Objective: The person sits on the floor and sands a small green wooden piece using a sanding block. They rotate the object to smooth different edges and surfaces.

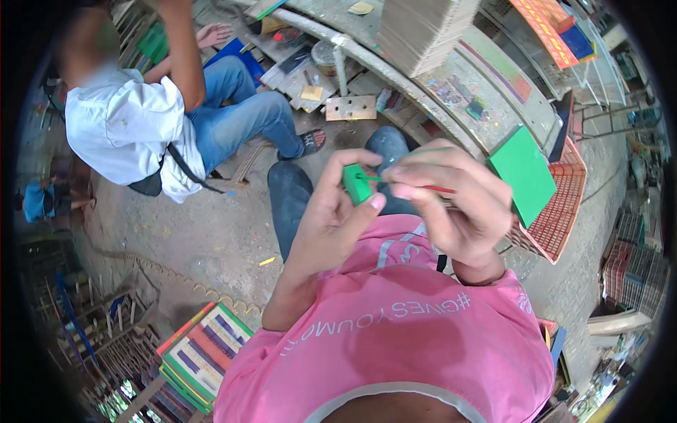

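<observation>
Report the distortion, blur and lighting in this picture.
In the head view, the long grey workbench bows under fisheye distortion and the corners go black; also in the head view, the white-shirted co-worker's head is smeared; again in the head view, the small green rectangular block is well lit, without strong glare.

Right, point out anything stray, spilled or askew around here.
A small, thin yellow strip lies by itself on the grey floor, as if dropped. Multicoloured smudges mark the grey tabletop, perhaps spilled paint.
</observation>
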{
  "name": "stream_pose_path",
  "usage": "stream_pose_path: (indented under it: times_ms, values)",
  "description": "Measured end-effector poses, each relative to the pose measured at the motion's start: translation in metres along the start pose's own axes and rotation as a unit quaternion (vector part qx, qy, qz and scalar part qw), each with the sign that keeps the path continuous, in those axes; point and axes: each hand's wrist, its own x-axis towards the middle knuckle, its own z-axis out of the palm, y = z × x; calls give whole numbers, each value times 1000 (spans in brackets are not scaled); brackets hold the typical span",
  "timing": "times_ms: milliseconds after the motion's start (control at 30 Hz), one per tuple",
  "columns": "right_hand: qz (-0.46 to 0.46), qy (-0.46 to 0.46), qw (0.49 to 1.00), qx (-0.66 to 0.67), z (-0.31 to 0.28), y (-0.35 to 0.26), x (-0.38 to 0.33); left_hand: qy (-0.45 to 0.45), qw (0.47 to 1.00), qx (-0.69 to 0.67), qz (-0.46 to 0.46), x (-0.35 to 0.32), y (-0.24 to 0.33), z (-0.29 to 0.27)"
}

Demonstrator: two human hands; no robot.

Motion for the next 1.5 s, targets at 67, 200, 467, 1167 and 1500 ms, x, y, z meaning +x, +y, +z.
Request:
stream_pose_path:
  times_ms: [67,200,467,1167,1500]
  values:
    - [8,0,1000,4,2,0,1,1,1000,27,6,0,-9,-7]
    - [34,14,999,22,8,8,-13,3,1000,-5,1,3,-17,-11]
    - [69,-34,997,32,11,17,-20,26,997,-61,-48,4,-40,-19]
    - [506,27,707,-493,-158,269,-129,-16,995,22,93,3,-57,-40]
    - [414,-55,727,-545,-113,257,-129,2,998,-36,60,10,-62,-42]
